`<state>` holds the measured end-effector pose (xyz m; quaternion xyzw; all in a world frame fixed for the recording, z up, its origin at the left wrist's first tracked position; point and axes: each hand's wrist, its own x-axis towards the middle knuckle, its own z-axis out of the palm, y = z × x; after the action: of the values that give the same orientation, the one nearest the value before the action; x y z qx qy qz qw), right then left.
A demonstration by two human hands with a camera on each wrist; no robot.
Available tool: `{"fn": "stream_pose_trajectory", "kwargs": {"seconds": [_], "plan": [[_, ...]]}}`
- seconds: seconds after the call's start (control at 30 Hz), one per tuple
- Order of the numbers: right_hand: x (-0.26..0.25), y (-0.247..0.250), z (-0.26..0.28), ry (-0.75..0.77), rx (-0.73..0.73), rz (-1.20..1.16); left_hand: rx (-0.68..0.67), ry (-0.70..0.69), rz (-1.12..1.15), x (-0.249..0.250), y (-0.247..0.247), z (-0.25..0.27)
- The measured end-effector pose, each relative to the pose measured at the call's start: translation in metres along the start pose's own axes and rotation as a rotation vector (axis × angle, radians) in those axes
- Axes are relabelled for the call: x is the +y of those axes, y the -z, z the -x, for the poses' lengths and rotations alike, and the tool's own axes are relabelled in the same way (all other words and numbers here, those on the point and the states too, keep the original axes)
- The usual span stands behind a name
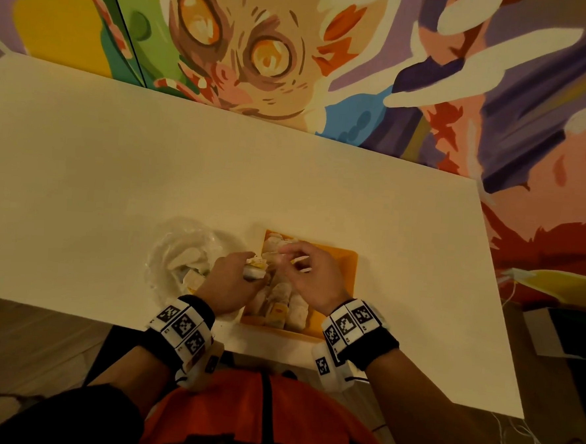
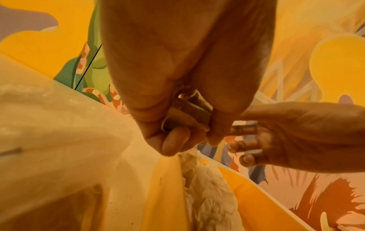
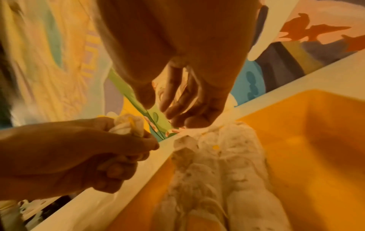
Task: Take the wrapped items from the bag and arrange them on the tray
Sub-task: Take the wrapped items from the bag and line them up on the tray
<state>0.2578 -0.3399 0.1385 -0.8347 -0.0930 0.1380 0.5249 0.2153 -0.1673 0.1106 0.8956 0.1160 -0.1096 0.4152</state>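
Observation:
An orange tray [image 1: 340, 269] lies on the white table near its front edge, with several white wrapped items [image 1: 282, 293] packed along its left side. Left of it sits a crumpled clear plastic bag [image 1: 183, 249] with more wrapped items [image 1: 192, 277] inside. My left hand [image 1: 251, 267] hovers between the bag and the tray's left rim, gripping one wrapped item [image 3: 128, 125] in curled fingers. My right hand [image 1: 293, 256] hangs over the far end of the packed row, its fingers [image 3: 177, 118] loosely extended and holding nothing. The wrist views show the tray [image 3: 306, 140] and its wrapped items [image 3: 217, 171] below both hands.
The white table [image 1: 117, 159] stretches far to the left and back, ending at a painted mural wall. The tray's right half shows bare orange. The table's front edge runs just below my wrists. A box [image 1: 552, 333] and cables lie on the floor at right.

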Motion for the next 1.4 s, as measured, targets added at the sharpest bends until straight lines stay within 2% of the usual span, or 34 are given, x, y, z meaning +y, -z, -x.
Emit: {"fn": "stream_pose_trajectory", "kwargs": {"seconds": [0.1, 0.2, 0.3, 0.4, 0.57, 0.8, 1.0, 1.2, 1.4], "plan": [[-0.005, -0.006, 0.001, 0.029, -0.119, -0.009, -0.014, -0.101, 0.018, 0.013, 0.001, 0.008], [-0.002, -0.010, -0.001, 0.014, -0.126, -0.002, -0.021, -0.180, 0.064, 0.019, 0.004, 0.013], [-0.003, -0.010, -0.001, -0.028, -0.145, -0.117, -0.037, -0.179, 0.096, 0.018, 0.005, 0.014], [-0.006, -0.006, 0.000, -0.079, -0.226, -0.243, -0.047, -0.184, 0.126, 0.015, 0.007, 0.013], [-0.006, -0.004, 0.000, -0.061, -0.279, -0.287, -0.077, -0.242, 0.135, 0.010, 0.005, 0.013], [-0.007, -0.005, 0.004, -0.030, -0.239, -0.281, -0.089, -0.250, 0.133, 0.008, 0.005, 0.010], [-0.006, -0.006, 0.001, 0.027, -0.216, -0.080, -0.080, -0.269, 0.112, 0.011, 0.003, 0.011], [-0.003, -0.005, -0.003, 0.071, -0.254, 0.073, -0.112, -0.227, 0.163, 0.012, 0.006, 0.015], [-0.003, -0.008, -0.004, 0.047, -0.100, -0.007, -0.121, -0.195, 0.296, 0.015, 0.007, 0.017]]}}
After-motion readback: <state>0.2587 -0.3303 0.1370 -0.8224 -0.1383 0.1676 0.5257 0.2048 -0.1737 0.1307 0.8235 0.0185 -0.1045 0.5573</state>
